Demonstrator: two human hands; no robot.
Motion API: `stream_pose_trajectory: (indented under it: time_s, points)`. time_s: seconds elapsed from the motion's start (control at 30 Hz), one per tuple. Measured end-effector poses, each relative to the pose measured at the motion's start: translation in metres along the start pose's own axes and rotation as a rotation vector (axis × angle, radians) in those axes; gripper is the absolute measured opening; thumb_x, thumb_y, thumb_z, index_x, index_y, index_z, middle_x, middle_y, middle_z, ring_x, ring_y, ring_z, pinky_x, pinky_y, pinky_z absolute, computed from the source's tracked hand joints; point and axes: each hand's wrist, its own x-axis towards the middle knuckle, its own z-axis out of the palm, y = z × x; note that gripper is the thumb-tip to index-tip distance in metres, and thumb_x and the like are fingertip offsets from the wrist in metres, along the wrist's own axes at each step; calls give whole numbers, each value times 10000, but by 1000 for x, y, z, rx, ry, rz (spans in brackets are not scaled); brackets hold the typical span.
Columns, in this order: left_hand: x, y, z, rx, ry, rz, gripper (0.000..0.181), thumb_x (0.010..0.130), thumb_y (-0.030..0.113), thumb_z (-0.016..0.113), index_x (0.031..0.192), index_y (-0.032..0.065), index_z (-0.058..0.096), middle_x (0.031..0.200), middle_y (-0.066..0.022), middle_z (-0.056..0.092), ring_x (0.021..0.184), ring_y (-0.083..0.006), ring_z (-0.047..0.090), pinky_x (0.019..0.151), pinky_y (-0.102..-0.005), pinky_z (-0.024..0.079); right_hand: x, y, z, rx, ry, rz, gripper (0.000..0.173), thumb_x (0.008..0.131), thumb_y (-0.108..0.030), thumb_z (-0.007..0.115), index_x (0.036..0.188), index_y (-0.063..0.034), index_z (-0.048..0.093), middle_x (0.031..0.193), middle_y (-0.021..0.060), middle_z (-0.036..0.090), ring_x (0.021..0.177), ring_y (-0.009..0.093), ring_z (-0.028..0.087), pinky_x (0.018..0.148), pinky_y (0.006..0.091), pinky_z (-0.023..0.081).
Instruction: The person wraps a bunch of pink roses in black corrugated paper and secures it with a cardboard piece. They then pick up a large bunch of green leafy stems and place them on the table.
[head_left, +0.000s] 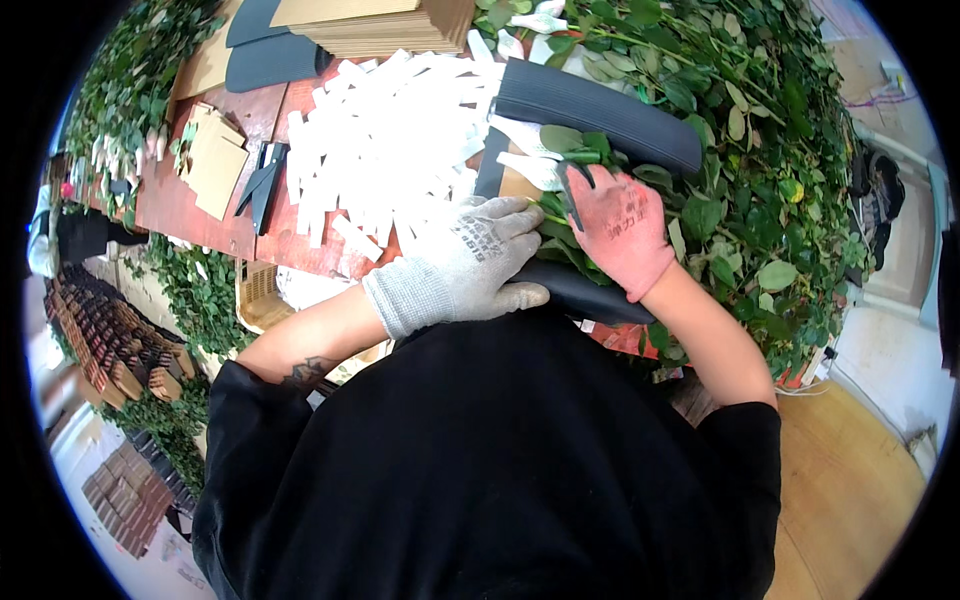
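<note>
My left hand (484, 251), in a grey-white knit glove, lies palm down with its fingertips by leafy green stems at the edge of a dark ribbed sheet. My right hand (619, 225), in a red glove with dark fingertips, rests on the stems and leaves (562, 247); whether its fingers grip them is hidden. Just beyond the hands, flower heads in white sleeves (529, 169) lie on brown cardboard (517, 185). The rolled part of the dark ribbed sheet (592, 112) curves behind them, and another dark padded edge (581, 289) runs near my body.
Many white strips (390, 142) cover the red table (259, 112). A black stapler-like tool (262, 187) and cardboard pieces (214, 161) lie left. Stacked cardboard (382, 26) stands at the back. Leafy stems (765, 150) fill the right side. A plastic basket (259, 296) sits below the table edge.
</note>
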Motion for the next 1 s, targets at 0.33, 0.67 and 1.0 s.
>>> stream_pose_trajectory:
  time_s: [0.33, 0.67, 1.0]
  points:
    - [2, -8, 4, -107, 69, 48, 478, 848, 417, 597, 1097, 9, 608, 1203, -175, 570, 1173, -326, 504, 961, -421, 426, 8, 6, 39, 179, 212, -93, 399, 744, -165, 611, 1136, -96, 576, 1049, 132, 588, 871, 266, 620, 726, 367, 509]
    - [23, -74, 12, 10, 295, -68, 175, 796, 122, 650, 960, 60, 652, 901, -105, 645, 851, -297, 615, 754, -385, 491, 6, 5, 40, 130, 313, -149, 340, 743, -97, 573, 1075, -29, 553, 948, 178, 595, 800, 297, 629, 674, 376, 512]
    - [-12, -77, -44, 242, 216, -200, 324, 826, 180, 633, 1118, 45, 594, 1135, -161, 590, 1024, -317, 571, 874, -404, 447, 12, 3, 25, 81, -90, -101, 452, 772, -181, 589, 1202, -54, 531, 1137, 169, 560, 908, 279, 617, 777, 354, 491]
